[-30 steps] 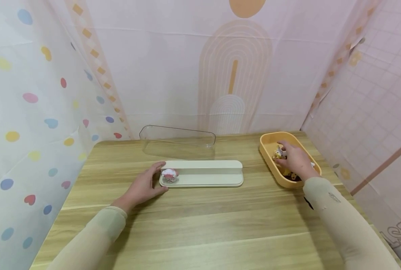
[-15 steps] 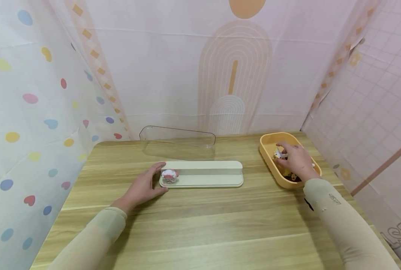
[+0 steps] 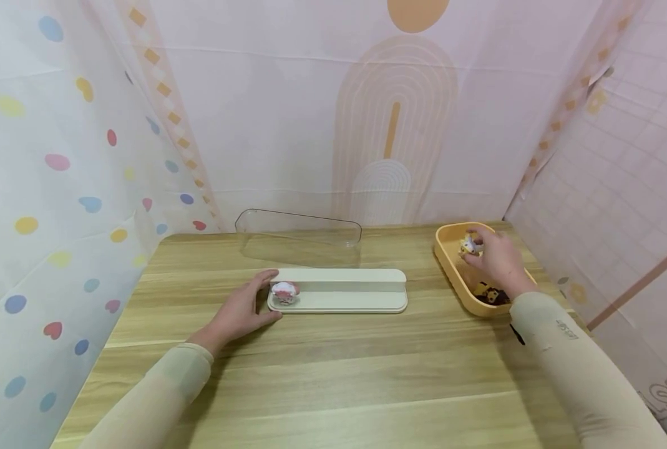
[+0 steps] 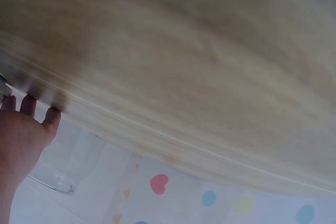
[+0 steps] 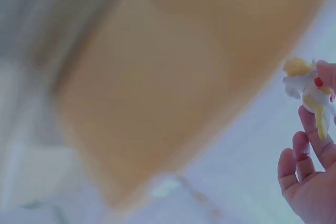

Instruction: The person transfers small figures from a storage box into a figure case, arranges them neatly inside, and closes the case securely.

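Note:
In the head view my left hand [image 3: 241,312] touches the left end of a long cream display base [image 3: 350,300], thumb at the front edge and fingers at the back. A small pink-and-white figurine [image 3: 284,292] stands on the base's left end, close to that hand. Over the yellow bin [image 3: 444,257], my right hand [image 3: 500,259] pinches a white-and-yellow figurine [image 3: 468,245] between thumb and fingers. The right wrist view shows this figurine [image 5: 314,93] held at the fingertips, with a red spot on it. More dark and yellow figurines [image 3: 491,294] lie in the bin.
Behind the base, a clear plastic cover [image 3: 299,240] stands near the table's back edge. The wood-grain table [image 3: 322,368] stretches in front of the base. Printed cloth [image 3: 266,125] hangs along the back and both sides.
My right hand has lifted slightly up inside the bin with the white-and-yellow figurine, uncovering darker figurines below. My left hand stays at the base. The head view has shifted a little.

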`<action>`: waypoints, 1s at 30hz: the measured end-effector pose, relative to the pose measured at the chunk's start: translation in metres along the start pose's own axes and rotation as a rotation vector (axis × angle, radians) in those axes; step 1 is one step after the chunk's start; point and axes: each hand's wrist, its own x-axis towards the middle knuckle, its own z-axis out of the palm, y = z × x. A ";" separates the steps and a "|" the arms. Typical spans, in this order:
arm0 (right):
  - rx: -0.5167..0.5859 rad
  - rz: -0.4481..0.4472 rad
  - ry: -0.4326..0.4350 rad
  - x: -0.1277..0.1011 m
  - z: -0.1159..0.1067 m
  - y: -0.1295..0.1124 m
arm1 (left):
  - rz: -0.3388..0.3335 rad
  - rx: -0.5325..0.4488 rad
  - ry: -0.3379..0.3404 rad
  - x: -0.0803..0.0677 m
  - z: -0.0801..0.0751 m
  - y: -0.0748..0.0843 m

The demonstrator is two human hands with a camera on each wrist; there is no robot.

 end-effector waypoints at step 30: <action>-0.026 -0.706 -0.102 0.001 0.094 -0.241 | -0.013 0.009 -0.015 0.006 0.004 0.015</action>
